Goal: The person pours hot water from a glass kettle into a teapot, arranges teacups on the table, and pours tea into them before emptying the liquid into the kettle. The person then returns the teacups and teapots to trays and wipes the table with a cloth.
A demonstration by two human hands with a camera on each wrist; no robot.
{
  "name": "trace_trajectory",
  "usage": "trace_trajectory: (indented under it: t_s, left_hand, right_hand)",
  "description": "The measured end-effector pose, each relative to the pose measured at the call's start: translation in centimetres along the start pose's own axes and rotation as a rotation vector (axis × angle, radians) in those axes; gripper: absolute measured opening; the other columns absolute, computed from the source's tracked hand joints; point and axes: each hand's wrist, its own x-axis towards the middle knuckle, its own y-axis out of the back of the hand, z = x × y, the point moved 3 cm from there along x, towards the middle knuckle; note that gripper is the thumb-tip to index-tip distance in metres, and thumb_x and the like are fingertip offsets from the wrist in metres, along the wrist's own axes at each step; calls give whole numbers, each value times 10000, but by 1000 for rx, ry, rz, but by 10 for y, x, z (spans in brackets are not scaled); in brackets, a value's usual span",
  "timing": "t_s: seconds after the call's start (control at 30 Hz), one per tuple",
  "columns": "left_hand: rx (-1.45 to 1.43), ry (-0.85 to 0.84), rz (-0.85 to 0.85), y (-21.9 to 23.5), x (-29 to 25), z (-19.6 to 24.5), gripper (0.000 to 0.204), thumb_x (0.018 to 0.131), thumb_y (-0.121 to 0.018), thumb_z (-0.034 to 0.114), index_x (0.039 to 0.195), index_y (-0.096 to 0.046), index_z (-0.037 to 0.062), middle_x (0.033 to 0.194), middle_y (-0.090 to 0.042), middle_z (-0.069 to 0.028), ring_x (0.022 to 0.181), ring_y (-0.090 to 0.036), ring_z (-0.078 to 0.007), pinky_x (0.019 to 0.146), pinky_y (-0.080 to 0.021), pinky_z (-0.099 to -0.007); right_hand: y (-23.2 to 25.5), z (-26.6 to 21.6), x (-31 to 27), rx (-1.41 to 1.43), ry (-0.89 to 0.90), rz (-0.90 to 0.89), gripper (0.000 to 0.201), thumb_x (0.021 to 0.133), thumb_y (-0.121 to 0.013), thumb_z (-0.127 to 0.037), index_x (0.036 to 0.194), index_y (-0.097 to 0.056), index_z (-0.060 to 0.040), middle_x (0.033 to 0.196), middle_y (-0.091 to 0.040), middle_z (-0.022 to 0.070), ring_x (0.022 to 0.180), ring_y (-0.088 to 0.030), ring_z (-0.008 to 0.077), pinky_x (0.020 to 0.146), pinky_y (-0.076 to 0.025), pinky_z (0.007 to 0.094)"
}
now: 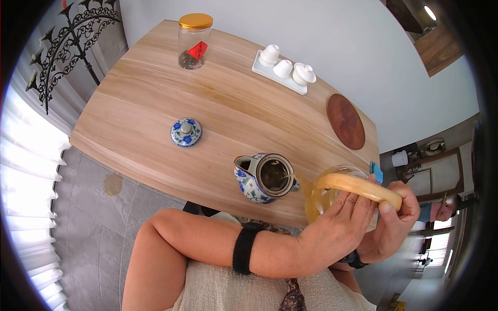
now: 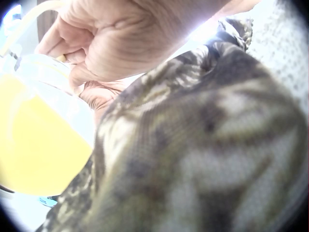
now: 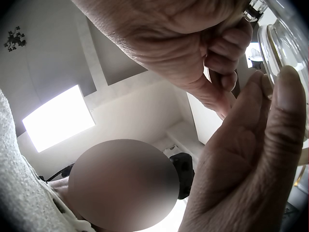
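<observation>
Tilted over the right side of the table, a glass kettle (image 1: 313,201) of yellow liquid pours a thin stream into a blue-and-white porcelain teapot (image 1: 253,185). The teapot stands uncovered; dark liquid shows inside. My right hand (image 1: 397,223) grips the kettle's arched wooden handle (image 1: 358,185), its fingers curled round the outer end. Beneath the handle, my left hand (image 1: 337,223) is at the kettle's top. In the left wrist view its fingers and thumb pinch the lid's small knob (image 2: 61,58). The teapot's lid (image 1: 185,132) lies on the table, knob up.
A gold-topped jar (image 1: 195,44) with dark leaves and a red packet stands at the far left. A white tray (image 1: 262,70) carries white cups and a lidded bowl. Right of it lies a brown oval board (image 1: 346,122). Something blue (image 1: 376,172) is behind the kettle.
</observation>
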Motion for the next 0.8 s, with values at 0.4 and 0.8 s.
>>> trace_trajectory:
  t_s: [0.4,0.8]
  left_hand:
    - [22,3,33,1,0,0,602,702,-517,132,1226,-444,-156,1305,-444,-296,1099,-566,-343,947,-461,-376]
    - [38,-7,18,1,0,0,609,702,-519,135,1233,-442,-153,1303,-449,-289,1095,-569,-336,946,-461,-371]
  right_hand:
    - [0,0,0,-14,3,-5,267,705,-748,-136,766,-535,12,722,-481,1,666,-419,72,620,-318,203]
    - [-1,-1,0,2,-10,1,273,708,-752,-143,787,-542,13,750,-511,13,687,-444,75,642,-343,208]
